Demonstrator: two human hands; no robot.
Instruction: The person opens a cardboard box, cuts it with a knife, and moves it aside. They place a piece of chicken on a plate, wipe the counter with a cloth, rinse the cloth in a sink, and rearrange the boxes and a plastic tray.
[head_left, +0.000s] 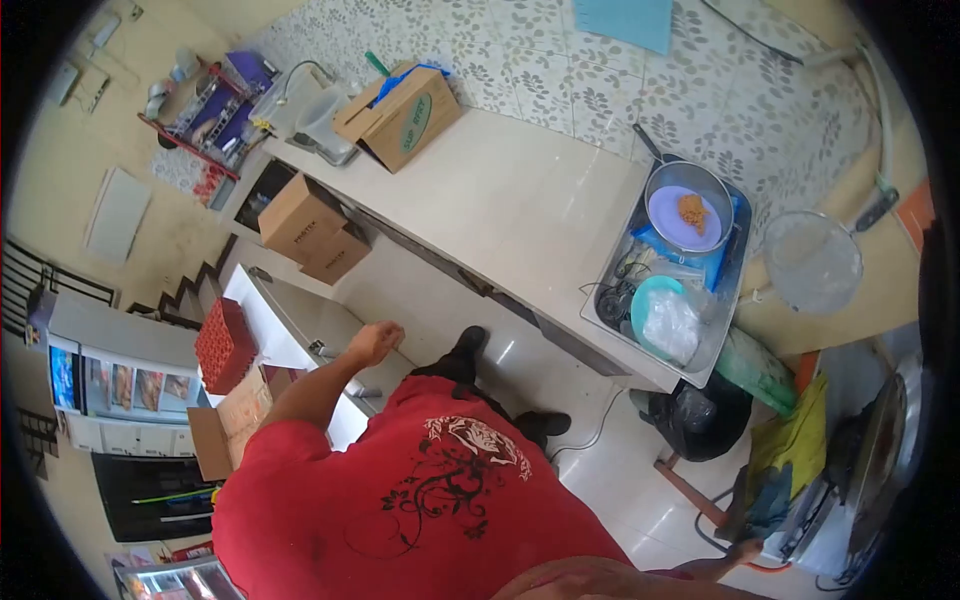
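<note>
Dk cloth (768, 500) hanging w/ folds.

Counter carton (400, 130): green oval label (415, 124), blurred; floor carton (300, 222): black lettering ending "TEK", partly blurred

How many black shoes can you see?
2. One shoe is near the left hand; the other shoe is by the white cord. More could be hidden.

Red shirt (400, 540) with black floral print (435, 498); yellow cloth (797, 438); grey leaf-patterned tiles (600, 100)
</note>
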